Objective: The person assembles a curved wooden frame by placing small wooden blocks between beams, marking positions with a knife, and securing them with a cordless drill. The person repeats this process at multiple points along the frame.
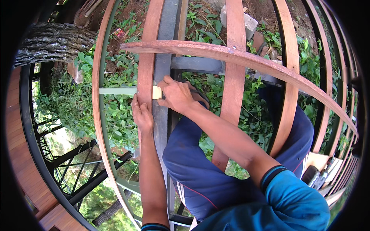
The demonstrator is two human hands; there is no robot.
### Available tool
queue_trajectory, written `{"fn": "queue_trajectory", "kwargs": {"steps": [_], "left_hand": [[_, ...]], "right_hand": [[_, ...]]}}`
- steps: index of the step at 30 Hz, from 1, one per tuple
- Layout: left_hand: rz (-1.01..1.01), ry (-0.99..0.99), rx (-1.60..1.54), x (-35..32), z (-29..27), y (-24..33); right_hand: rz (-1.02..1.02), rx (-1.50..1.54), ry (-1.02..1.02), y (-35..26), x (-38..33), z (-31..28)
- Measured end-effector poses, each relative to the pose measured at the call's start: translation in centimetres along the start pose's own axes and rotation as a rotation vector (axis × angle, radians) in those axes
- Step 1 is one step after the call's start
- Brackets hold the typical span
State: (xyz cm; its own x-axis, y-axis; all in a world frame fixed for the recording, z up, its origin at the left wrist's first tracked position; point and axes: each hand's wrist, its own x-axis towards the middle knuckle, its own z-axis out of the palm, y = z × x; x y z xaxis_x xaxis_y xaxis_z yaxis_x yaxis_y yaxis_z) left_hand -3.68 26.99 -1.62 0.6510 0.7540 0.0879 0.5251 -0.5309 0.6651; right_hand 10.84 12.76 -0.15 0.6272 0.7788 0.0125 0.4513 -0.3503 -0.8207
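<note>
The right hand has its thumb and forefinger parted by about the width of a small pale-yellow block, whose right end sits between them. The block lies against the right edge of a reddish-brown wooden board, above a dark metal beam. The left hand rests on that same board just below the block, its fingers nearly straight and slightly apart along the board's left side; whether any of them curl beneath it, I cannot tell.

Left of the board, in line with the block, a pale-green flat bar reaches to a curved wooden edge strip (bowed further by the lens). 1 long curved plank crosses over the reddish boards above the 2 hands, and a dark crossbar leaves the beam just under it. More boards, such as the slat right of the hands, stand apart with gaps between them.

Through the gaps show leafy green plants, bare soil and a pale stone block. The person's dark-blue trousers fill the lower middle. At upper left lies a rough-barked trunk; below it, a curved plank deck borders a dark metal truss.
</note>
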Motion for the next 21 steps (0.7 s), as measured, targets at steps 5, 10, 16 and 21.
{"fn": "queue_trajectory", "kwargs": {"steps": [5, 10, 16, 21], "left_hand": [[-0.381, -0.111, -0.129, 2.6, -1.9, -0.4], [-0.306, -0.33, 0.126, 2.0, -5.0, 0.6], [-0.238, -0.287, 0.241, 0.0, -5.5, 0.2], [-0.203, -0.146, 0.248, -1.2, -4.7, -0.6]], "right_hand": [[-0.046, 0.24, -0.004, 0.4, -3.3, -3.0], [-0.007, 0.563, -0.285, -1.1, -1.3, -4.5], [-0.084, 0.523, -0.342, -4.6, 7.2, -3.3], [-0.267, -0.024, -0.555, -7.2, 13.8, -0.9]]}}
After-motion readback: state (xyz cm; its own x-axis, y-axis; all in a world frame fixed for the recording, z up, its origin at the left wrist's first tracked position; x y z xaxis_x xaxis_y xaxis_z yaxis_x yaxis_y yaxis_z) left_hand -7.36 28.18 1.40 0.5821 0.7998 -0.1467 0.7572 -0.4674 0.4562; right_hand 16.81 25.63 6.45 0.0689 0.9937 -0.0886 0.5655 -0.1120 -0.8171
